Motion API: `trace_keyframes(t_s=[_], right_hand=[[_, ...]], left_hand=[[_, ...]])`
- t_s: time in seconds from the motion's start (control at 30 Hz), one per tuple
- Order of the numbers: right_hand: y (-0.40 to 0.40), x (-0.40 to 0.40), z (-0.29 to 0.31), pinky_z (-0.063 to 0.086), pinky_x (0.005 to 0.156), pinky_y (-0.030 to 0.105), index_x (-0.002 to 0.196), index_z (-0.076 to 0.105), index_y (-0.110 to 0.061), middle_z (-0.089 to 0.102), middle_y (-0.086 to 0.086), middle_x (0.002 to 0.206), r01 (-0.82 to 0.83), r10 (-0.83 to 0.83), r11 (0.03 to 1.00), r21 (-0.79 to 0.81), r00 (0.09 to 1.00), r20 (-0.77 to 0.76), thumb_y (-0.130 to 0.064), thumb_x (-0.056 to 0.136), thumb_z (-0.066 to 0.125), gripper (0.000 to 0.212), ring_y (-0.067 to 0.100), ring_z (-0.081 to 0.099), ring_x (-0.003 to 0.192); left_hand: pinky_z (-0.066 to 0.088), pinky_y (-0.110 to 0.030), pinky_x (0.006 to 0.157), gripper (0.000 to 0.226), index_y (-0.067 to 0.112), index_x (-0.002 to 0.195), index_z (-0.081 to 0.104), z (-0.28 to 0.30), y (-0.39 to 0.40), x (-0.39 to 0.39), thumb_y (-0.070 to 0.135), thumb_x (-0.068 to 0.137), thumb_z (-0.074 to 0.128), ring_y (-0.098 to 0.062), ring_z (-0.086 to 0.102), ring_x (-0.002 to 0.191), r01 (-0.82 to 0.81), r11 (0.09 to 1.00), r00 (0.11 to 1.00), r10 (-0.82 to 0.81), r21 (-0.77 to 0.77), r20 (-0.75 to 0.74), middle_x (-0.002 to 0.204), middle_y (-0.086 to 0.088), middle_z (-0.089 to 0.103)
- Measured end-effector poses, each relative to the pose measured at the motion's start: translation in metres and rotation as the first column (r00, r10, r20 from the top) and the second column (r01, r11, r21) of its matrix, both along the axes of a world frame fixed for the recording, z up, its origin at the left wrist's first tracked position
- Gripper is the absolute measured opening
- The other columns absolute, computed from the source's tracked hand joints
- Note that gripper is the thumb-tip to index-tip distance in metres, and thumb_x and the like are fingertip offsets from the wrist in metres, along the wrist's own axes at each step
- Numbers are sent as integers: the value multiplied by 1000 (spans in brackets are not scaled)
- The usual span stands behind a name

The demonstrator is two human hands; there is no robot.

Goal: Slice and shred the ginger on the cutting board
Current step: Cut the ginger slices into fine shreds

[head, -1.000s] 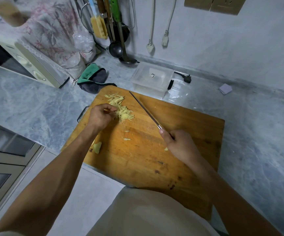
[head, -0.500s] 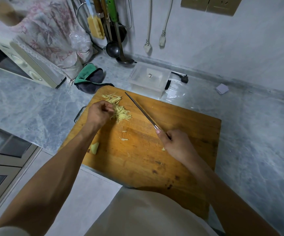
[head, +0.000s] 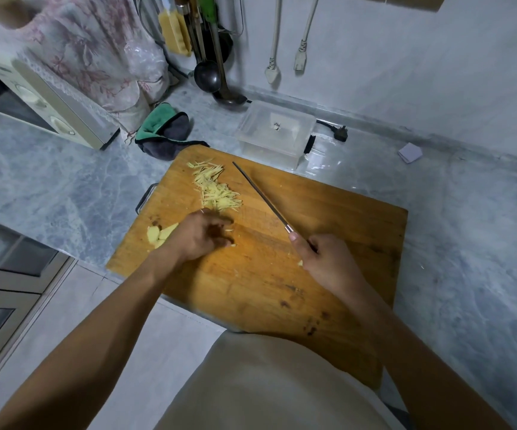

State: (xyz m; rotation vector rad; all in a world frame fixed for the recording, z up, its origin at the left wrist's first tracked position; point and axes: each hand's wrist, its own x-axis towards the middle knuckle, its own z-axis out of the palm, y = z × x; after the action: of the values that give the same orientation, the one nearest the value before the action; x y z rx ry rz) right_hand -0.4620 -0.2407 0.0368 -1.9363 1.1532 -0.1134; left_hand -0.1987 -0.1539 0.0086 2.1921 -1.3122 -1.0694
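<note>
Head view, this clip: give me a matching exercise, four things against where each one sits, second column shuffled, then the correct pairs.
Things:
1. pale yellow shredded ginger pile
2. long steel knife
3. clear plastic lidded box
4. green and grey cloth

Places:
A. on the counter beside the cream microwave
B. gripped in the right hand
C. on the far left part of the wooden cutting board
D. on the counter just beyond the board's far edge

Pairs: 1-C, 2-B, 3-D, 4-A
</note>
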Motion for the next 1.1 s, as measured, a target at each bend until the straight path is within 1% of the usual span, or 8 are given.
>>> trace_keyframes(t_s=[0.1, 0.17, 0.33, 0.53, 0.7, 0.87, 0.97, 1.1], right_hand=[[2, 2, -3, 35, 52, 27, 66, 55, -12, 50, 1, 56, 8, -8, 1000, 3, 1000, -7, -56, 101, 42, 58, 11, 47, 49], [3, 3, -4, 38, 53, 28, 67, 56, -11, 55, 6, 59, 16, -16, 1000, 9, 1000, 4, -58, 101, 43, 59, 13, 51, 51], [6, 6, -3, 38, 53, 27, 65, 53, -13, 55, 2, 58, 34, -34, 999, 37, 999, 8, -59, 101, 43, 59, 11, 51, 50], [3, 10, 0, 41, 55, 25, 68, 55, -15, 56, 1, 62, 39, -39, 996, 76, 999, -8, -58, 101, 42, 56, 10, 53, 54], [-2, 12, 5, 37, 53, 25, 69, 58, -10, 54, 1, 60, 26, -27, 997, 67, 1000, 11, -58, 101, 41, 60, 10, 50, 52], [-8, 14, 7, 39, 56, 28, 78, 64, 4, 57, 6, 63, 7, -9, 999, 44, 999, 34, -58, 101, 41, 70, 18, 55, 57], [-9, 17, 7, 41, 56, 30, 78, 64, 4, 61, 11, 65, -1, -1, 999, 38, 999, 40, -59, 101, 41, 71, 23, 57, 58], [-9, 20, 7, 46, 59, 33, 75, 66, 2, 68, 17, 71, 2, -3, 1000, 10, 998, 56, -59, 100, 41, 71, 32, 66, 66]], left_hand=[[35, -24, 112, 54, 23, 127, 67, -15, 4, -1, 24, 76, 85, -19, 52, 120, 42, 999, 978, -45, 19, 205, 132, -1, 52], [39, -28, 109, 37, 23, 115, 74, -22, 7, 3, 25, 79, 83, -19, 56, 117, 28, 998, 980, -18, -50, 197, 126, 1, 58], [48, -25, 94, 9, 22, 92, 79, -25, 3, 8, 16, 86, 76, -17, 64, 100, 25, 984, 985, 6, -177, 175, 109, 4, 69], [51, -25, 96, 15, 25, 102, 74, -24, -23, 22, 17, 92, 68, -12, 66, 104, -211, 961, 955, 242, -180, 171, 115, 5, 71], [59, -37, 84, 22, 21, 114, 73, -11, -21, 24, 26, 100, 57, -15, 69, 91, -89, 957, 964, 153, -275, 218, 111, -4, 74], [54, -33, 84, 22, 16, 107, 76, 3, -23, 29, 7, 92, 63, -20, 64, 98, -54, 932, 915, 190, -359, 356, 113, -2, 70], [51, -32, 73, 9, 18, 91, 75, 11, -29, 32, 11, 88, 69, -19, 61, 90, -130, 939, 881, 256, -318, 397, 105, 0, 68], [41, -27, 62, 15, 27, 82, 65, 14, -40, 35, 13, 86, 70, -19, 59, 83, -105, 970, 872, 195, -217, 448, 99, 2, 64]])
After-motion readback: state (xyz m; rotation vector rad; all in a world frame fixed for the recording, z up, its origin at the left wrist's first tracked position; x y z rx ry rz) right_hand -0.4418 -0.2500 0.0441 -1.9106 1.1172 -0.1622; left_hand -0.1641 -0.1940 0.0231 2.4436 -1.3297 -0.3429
